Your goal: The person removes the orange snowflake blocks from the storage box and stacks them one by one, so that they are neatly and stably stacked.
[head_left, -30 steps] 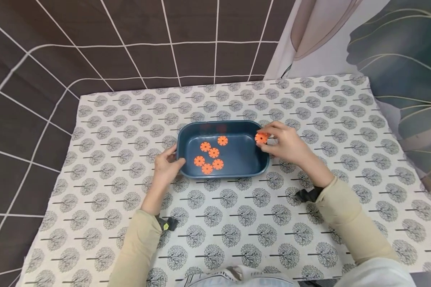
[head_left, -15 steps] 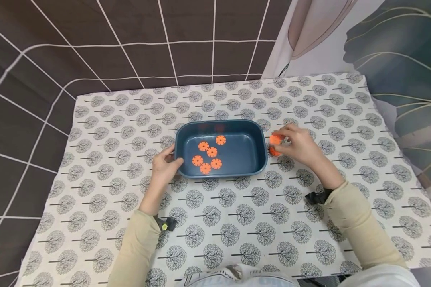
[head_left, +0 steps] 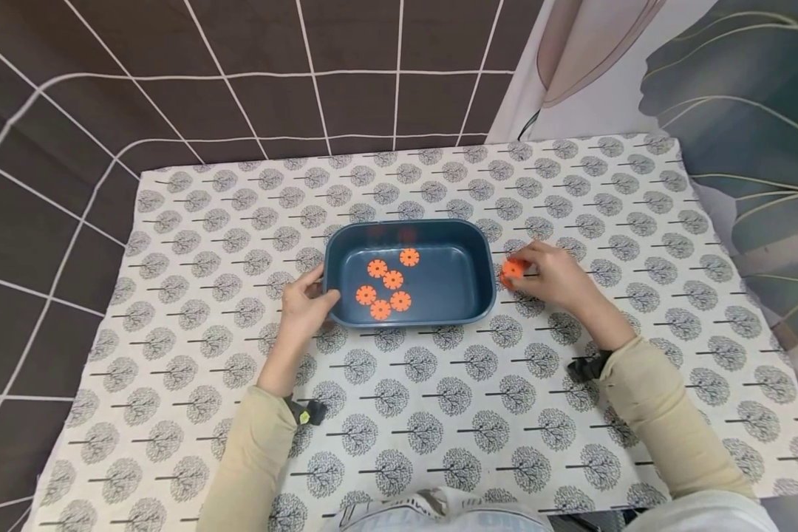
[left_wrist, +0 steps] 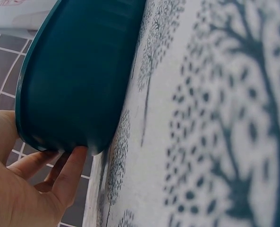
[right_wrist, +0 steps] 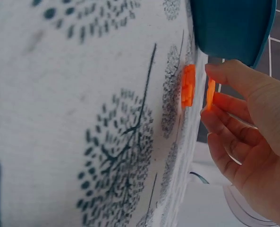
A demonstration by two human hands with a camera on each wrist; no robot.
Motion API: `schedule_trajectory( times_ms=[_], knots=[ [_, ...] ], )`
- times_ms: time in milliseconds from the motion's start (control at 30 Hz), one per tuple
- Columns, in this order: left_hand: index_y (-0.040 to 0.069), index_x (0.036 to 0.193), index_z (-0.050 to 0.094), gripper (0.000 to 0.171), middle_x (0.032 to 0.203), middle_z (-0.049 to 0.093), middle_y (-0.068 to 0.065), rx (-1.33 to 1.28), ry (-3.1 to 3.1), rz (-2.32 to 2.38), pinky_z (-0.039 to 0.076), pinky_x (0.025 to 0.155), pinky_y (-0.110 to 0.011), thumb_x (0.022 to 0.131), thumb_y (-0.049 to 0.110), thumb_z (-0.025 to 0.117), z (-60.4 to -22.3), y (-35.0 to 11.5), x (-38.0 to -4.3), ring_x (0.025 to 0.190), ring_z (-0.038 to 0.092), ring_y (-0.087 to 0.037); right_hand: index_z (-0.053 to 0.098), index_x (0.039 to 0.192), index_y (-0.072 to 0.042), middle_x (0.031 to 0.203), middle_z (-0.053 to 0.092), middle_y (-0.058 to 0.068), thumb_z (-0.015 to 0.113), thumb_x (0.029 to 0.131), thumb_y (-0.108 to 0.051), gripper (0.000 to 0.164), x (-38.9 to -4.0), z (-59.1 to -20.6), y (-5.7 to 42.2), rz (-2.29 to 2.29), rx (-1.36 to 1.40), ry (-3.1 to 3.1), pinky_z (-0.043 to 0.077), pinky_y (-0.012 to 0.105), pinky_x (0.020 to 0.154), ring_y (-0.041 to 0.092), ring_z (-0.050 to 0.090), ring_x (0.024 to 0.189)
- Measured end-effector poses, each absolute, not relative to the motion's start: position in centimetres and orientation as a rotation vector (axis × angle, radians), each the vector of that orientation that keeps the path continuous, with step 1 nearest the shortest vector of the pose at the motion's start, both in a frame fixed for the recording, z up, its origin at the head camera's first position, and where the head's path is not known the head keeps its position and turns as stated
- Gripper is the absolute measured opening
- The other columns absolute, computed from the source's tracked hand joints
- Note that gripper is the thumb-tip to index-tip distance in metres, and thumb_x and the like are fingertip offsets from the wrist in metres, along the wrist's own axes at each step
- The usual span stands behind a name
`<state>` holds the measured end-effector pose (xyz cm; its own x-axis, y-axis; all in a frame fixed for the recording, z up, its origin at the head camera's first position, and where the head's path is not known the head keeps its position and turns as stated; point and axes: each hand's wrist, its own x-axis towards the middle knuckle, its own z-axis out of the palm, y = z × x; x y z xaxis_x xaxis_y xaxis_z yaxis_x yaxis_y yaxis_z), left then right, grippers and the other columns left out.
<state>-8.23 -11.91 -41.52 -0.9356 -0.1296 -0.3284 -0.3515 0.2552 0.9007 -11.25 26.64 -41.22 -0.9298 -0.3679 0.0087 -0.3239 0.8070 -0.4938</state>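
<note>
The right hand (head_left: 550,275) pinches an orange disc (right_wrist: 210,92) between thumb and fingertips, just beside the right end of a blue basin (head_left: 448,288). The right wrist view shows that disc held on edge above the cloth, apart from a small orange stack (right_wrist: 189,86) that lies below it; how many pieces the stack has cannot be told. From the head view the fingers cover part of both. The basin's right wall stands between this hand and 6 loose discs (head_left: 393,280), which lie flat on the basin floor, towards its left half. At the opposite end, the left hand (head_left: 304,305) holds the basin, thumb at the rim and fingers against the outer wall. Both wrists carry black straps (head_left: 588,366). Underneath spreads a tree-print tablecloth (head_left: 432,443), with a dark gridded backdrop (head_left: 355,37) behind and a patterned curtain (head_left: 751,148) to the right.
</note>
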Motion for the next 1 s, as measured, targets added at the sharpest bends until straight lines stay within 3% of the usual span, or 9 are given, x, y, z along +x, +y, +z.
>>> schedule_trajectory(
  times_ms=[333,833,1000],
  knots=[
    [0.018,0.136,0.049,0.061,0.124,0.055,-0.010,-0.455,2.331,1.777,0.059,0.066,-0.026,0.079,-0.001,0.061,-41.55,-11.97,-8.23,0.103,0.055,-0.022,0.066,0.104,0.002,0.091,0.063,0.013,0.077,0.074,-0.016,0.037,-11.09,-41.69,26.87,-0.747,-0.597,2.911,0.056,0.038,0.069,0.024,0.060,0.078],
    [0.019,0.137,0.048,0.062,0.124,0.054,-0.010,-0.468,2.310,1.768,0.059,0.065,-0.026,0.079,0.000,0.061,-41.48,-11.97,-8.21,0.102,0.055,-0.022,0.066,0.105,-0.001,0.096,0.064,0.014,0.075,0.077,-0.018,0.035,-11.04,-42.13,26.92,-0.718,-0.594,2.875,0.056,0.041,0.073,0.026,0.062,0.080],
    [0.019,0.137,0.047,0.062,0.129,0.053,-0.010,-0.450,2.333,1.745,0.059,0.074,-0.028,0.080,0.001,0.061,-41.58,-11.94,-8.25,0.108,0.054,-0.023,0.065,0.108,0.000,0.095,0.063,0.013,0.075,0.078,-0.021,0.038,-11.02,-42.03,26.87,-0.717,-0.569,2.861,0.055,0.041,0.073,0.025,0.061,0.081]
  ],
)
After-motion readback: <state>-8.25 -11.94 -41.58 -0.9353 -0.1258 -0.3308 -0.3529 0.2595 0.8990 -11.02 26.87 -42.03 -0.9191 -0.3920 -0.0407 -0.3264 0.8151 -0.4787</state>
